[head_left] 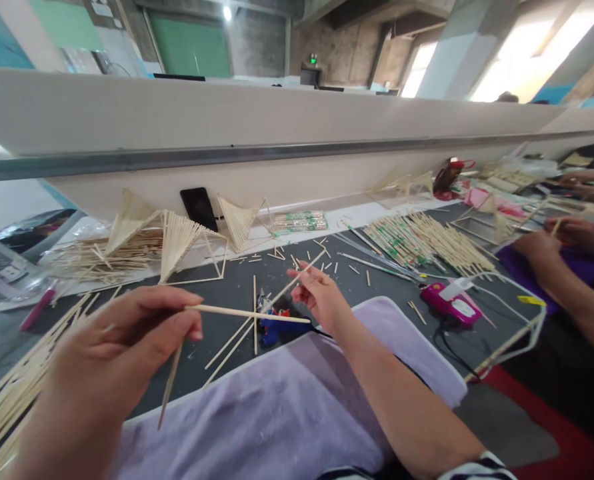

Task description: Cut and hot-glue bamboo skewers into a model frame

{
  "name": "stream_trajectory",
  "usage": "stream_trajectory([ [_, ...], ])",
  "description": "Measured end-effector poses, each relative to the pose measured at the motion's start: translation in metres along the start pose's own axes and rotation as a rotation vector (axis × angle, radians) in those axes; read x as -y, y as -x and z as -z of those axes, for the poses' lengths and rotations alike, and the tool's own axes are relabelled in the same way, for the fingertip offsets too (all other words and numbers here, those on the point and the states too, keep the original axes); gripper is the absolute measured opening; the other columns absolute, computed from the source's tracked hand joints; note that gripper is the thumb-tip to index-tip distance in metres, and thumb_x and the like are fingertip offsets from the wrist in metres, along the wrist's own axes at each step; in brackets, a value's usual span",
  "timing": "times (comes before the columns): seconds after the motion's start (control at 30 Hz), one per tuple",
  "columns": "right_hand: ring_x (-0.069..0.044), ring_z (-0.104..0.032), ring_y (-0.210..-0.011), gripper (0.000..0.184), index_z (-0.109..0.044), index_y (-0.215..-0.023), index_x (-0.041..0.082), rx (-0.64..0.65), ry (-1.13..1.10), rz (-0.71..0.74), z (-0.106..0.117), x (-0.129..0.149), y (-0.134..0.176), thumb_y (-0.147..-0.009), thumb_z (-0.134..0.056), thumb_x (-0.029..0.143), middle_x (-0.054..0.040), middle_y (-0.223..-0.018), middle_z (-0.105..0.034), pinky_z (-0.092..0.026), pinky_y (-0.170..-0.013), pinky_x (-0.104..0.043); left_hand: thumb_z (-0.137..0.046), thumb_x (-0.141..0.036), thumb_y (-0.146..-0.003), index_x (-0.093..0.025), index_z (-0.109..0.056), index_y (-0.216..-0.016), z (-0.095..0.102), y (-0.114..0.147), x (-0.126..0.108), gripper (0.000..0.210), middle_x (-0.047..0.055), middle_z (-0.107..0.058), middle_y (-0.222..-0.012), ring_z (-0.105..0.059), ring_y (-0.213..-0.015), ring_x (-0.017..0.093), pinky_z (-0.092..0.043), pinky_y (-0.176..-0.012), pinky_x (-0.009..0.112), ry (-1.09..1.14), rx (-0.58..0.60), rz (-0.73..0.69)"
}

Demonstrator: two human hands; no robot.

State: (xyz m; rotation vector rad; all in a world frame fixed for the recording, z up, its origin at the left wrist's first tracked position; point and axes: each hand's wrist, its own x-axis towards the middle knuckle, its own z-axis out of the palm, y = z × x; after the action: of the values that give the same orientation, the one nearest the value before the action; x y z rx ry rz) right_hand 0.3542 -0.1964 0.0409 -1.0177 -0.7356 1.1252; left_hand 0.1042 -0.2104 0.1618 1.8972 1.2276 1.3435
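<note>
My left hand (127,347) is closed in a pinch on thin wooden sticks. One stick (251,313) points right from the fingertips, and another stick (171,387) hangs down below them. Whether the two are joined is hidden by the fingers. My right hand (321,297) pinches a slanting wooden stick (289,287) that runs down toward the left. Beneath it, a blue hot glue gun (281,330) lies on the dark table, partly covered by the sticks. Several loose sticks (227,343) rest beside the glue gun.
Stick frames with fanned sides (177,243) stand at the back left, near a black phone (199,208). Stick piles (427,243) lie at the back right. A pink power strip (449,303) has cables. A lilac cloth (257,407) covers the front edge. Another person's hands (551,243) work at right.
</note>
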Motion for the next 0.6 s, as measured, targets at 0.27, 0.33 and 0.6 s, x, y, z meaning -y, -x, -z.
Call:
stream_trajectory([
  [0.27, -0.009, -0.052, -0.062, 0.034, -0.063, -0.101, 0.018, 0.239, 0.425, 0.095, 0.004, 0.022, 0.014, -0.082, -0.048, 0.042, -0.0054, -0.088, -0.065, -0.039, -0.052, -0.020, -0.063, -0.029, -0.072, -0.021, -0.063, -0.084, -0.039, -0.010, 0.035, 0.014, -0.001, -0.061, -0.060, -0.057, -0.057, 0.011, -0.046, -0.054, 0.021, 0.276, 0.530, 0.233],
  [0.33, -0.011, -0.054, -0.067, 0.035, -0.065, -0.098, 0.017, 0.424, 0.401, 0.022, -0.002, 0.026, 0.023, -0.081, -0.051, 0.044, -0.0048, -0.082, -0.066, -0.040, -0.056, -0.020, -0.062, -0.030, -0.073, -0.021, -0.063, -0.084, -0.048, -0.010, 0.040, 0.014, -0.002, -0.059, -0.061, -0.054, -0.055, 0.009, -0.044, -0.054, 0.020, 0.300, 0.600, 0.277],
  [0.6, -0.003, -0.039, -0.043, 0.031, -0.065, -0.088, 0.014, 0.670, 0.293, -0.216, -0.014, 0.003, 0.026, -0.073, -0.063, 0.040, 0.0006, -0.064, -0.061, -0.026, -0.040, -0.016, -0.060, -0.030, -0.075, -0.018, -0.055, -0.095, -0.079, -0.003, 0.062, 0.024, -0.001, -0.059, -0.070, -0.052, -0.054, 0.007, -0.042, -0.052, 0.020, 0.372, 0.730, 0.409],
])
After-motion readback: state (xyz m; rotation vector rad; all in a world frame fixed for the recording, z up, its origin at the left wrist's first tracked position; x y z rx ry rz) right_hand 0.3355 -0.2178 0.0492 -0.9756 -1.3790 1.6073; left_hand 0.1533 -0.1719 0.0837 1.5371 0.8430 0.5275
